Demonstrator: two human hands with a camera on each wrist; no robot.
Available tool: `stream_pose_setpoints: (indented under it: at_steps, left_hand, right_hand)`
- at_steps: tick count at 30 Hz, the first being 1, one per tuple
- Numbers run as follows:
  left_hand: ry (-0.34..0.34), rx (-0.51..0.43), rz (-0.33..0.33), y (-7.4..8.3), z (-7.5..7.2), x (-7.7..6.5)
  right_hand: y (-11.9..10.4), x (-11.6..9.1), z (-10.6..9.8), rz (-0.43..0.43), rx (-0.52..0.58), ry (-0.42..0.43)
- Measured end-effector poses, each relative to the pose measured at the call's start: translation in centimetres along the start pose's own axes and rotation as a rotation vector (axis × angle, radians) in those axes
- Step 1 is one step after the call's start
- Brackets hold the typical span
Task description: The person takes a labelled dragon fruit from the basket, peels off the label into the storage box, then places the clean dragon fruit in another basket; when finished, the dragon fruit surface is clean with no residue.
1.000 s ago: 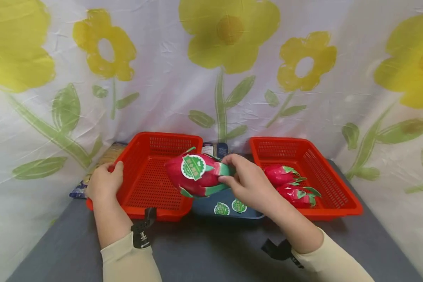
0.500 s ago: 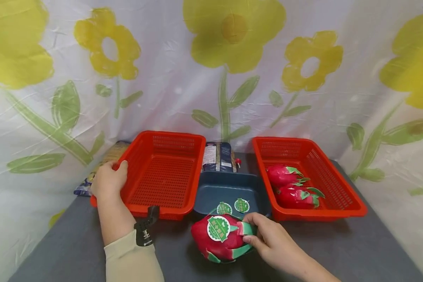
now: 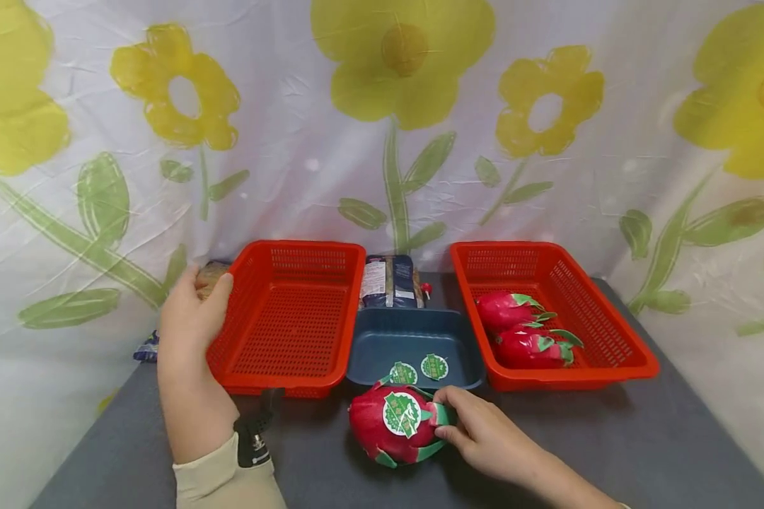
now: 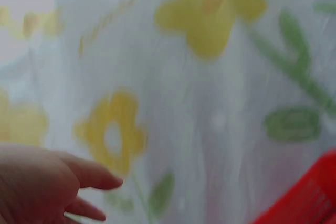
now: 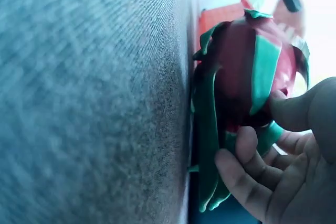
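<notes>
A dragon fruit [image 3: 373, 423] with a round green-and-white sticker [image 3: 402, 414] lies on its side on the grey table, in front of the blue tray. My right hand [image 3: 487, 433] pinches its green leafy end. In the right wrist view, thumb and fingers close around the green scales of the dragon fruit [image 5: 236, 72], low beside the table surface. My left hand [image 3: 191, 322] is raised by the left rim of the left red basket [image 3: 293, 332]. It holds nothing, and its fingers look apart and loosely bent in the left wrist view.
The right red basket [image 3: 637, 364] holds two dragon fruits [image 3: 509, 311]. Two loose round stickers [image 3: 434, 366] are at the blue tray [image 3: 369, 346]. Behind it lies a dark packet [image 3: 391, 279] beside a small red item [image 3: 426, 289]. Another packet [image 3: 145, 349] is partly hidden behind my left hand.
My right hand has brought the dragon fruit down and towards me, from above the blue tray to the table. My left hand has let go of the left basket's rim and risen.
</notes>
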State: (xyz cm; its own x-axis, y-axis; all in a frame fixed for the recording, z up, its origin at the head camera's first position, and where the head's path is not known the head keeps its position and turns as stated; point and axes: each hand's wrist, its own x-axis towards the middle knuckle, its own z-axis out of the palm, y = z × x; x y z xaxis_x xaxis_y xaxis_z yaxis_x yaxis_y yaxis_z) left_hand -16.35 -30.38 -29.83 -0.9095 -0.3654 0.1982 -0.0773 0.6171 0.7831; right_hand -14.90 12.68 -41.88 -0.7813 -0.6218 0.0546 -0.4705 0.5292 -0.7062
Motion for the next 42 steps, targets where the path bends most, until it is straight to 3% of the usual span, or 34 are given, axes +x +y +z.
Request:
stream_pose_setpoints:
  at_steps: [2,5,9,14,18,22,24,26,30,35,42]
  left_hand:
    - [-0.017,-0.022,0.116,2.2,0.5,-0.6]
    - [-0.108,-0.064,0.282,4.8,1.8,-1.3]
    - [-0.256,-0.097,0.421,6.8,4.8,-2.6]
    - [-0.492,-0.103,0.491,7.8,9.0,-4.6]
    - [-0.736,-0.089,0.531,7.6,10.8,-5.4]
    - [-1.027,0.004,0.472,7.1,11.7,-6.0]
    - [-1.112,0.096,0.451,6.9,12.3,-6.4]
    - [-1.12,0.185,0.469,6.8,13.0,-6.8]
    - [-1.062,0.306,0.542,7.1,14.0,-7.7]
    - [-1.083,0.313,0.557,7.1,14.2,-8.1]
    - [-1.12,0.287,0.569,7.2,14.2,-8.0]
  right_hand:
    - [0.2,0.1,-0.1,-0.007,-0.026,-0.007]
    - [0.3,0.1,-0.4,-0.025,-0.055,-0.03]
    - [0.5,0.0,-0.9,-0.03,-0.071,-0.057]
    - [0.7,-0.4,-1.7,0.0,-0.034,-0.101]
    - [0.6,-0.6,-2.6,0.019,0.003,-0.161]
    - [0.5,-0.6,-3.3,0.037,0.004,-0.205]
    - [0.5,-0.6,-3.6,0.059,0.009,-0.218]
    - [0.4,-0.5,-3.8,0.065,0.009,-0.216]
    - [0.0,-0.3,-4.3,0.049,-0.039,-0.189]
    - [-1.2,-0.2,-5.4,0.018,-0.131,-0.168]
    - [-5.6,1.7,-7.3,-0.039,-0.252,-0.211]
